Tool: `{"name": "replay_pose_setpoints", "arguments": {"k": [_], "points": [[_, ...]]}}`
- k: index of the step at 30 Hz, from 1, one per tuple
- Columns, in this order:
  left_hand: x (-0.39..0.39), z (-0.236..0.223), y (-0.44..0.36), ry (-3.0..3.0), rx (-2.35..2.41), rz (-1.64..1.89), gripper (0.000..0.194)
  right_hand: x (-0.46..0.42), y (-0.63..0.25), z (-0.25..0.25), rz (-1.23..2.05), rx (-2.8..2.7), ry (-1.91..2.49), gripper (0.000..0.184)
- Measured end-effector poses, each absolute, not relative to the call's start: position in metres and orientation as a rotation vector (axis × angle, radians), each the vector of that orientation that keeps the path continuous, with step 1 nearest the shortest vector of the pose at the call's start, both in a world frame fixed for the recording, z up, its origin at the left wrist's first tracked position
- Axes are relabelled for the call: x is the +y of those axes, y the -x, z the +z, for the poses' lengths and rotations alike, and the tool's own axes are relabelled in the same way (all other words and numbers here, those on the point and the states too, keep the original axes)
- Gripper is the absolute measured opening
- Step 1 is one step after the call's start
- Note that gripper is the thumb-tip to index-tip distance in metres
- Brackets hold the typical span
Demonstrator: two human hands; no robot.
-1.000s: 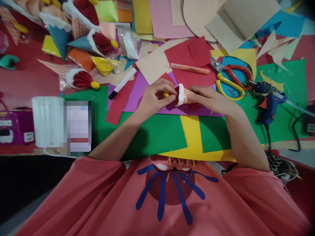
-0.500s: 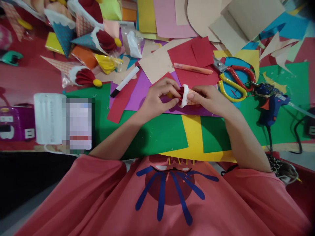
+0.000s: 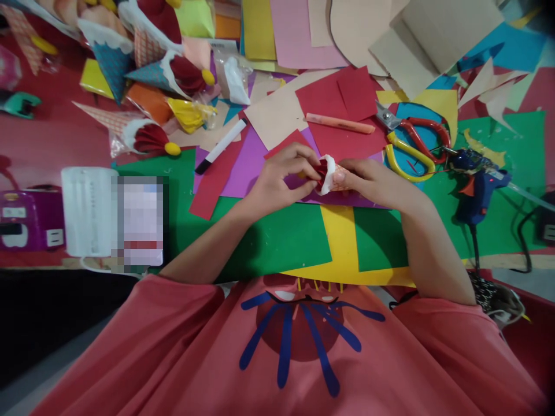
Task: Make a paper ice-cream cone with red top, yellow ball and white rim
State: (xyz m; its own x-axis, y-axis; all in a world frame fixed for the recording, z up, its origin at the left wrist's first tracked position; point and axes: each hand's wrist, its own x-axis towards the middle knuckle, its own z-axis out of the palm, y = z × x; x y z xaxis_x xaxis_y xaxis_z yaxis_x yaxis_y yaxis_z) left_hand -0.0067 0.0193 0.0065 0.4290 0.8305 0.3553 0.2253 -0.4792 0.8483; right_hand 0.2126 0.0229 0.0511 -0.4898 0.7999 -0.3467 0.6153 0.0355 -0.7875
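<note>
Between my two hands is a paper ice cream cone (image 3: 328,174) with a white scalloped rim, a red pleated top and an orange checked body. My right hand (image 3: 373,180) is closed round the checked body, its thumb pressing near the rim. On the other side, the fingers of my left hand (image 3: 288,176) pinch the red pleated top, and a bit of yellow shows behind them. Purple paper (image 3: 247,159) lies under the hands. A similar finished-looking cone (image 3: 147,137) with a yellow ball at its tip lies off to the left.
Scissors (image 3: 418,138) and a blue glue gun (image 3: 479,190) with its cord lie to the right. An orange pen (image 3: 340,123) and a white marker (image 3: 221,145) rest on paper sheets ahead. More cones (image 3: 108,55) crowd the far left; a phone (image 3: 142,222) lies near left.
The cone has tilted slightly between my hands, and my left fingers have shifted a little on its red top. Both hands keep hold of it.
</note>
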Motion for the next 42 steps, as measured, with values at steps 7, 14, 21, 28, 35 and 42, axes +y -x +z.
{"name": "replay_pose_setpoints", "arguments": {"k": [7, 14, 21, 28, 35, 42], "points": [[0.019, 0.009, 0.008, -1.947, 0.914, 1.028, 0.011, 0.023, -0.211, 0.041, 1.403, -2.098, 1.527, 0.061], [0.019, 0.007, 0.007, -1.924, 0.906, 1.072, 0.004, 0.023, -0.210, 0.041, 1.469, -2.029, 1.535, 0.058], [0.020, 0.006, 0.008, -1.895, 0.929, 1.031, 0.005, 0.023, -0.208, 0.040, 1.412, -2.029, 1.569, 0.057], [0.021, 0.007, 0.008, -1.888, 0.953, 1.004, 0.008, 0.023, -0.207, 0.041, 1.361, -2.048, 1.575, 0.058], [0.021, 0.007, 0.008, -1.870, 0.976, 0.983, 0.009, 0.022, -0.208, 0.042, 1.396, -2.027, 1.568, 0.054], [0.022, 0.006, 0.008, -1.837, 0.972, 0.993, 0.014, 0.022, -0.211, 0.039, 1.470, -1.981, 1.534, 0.048]]}}
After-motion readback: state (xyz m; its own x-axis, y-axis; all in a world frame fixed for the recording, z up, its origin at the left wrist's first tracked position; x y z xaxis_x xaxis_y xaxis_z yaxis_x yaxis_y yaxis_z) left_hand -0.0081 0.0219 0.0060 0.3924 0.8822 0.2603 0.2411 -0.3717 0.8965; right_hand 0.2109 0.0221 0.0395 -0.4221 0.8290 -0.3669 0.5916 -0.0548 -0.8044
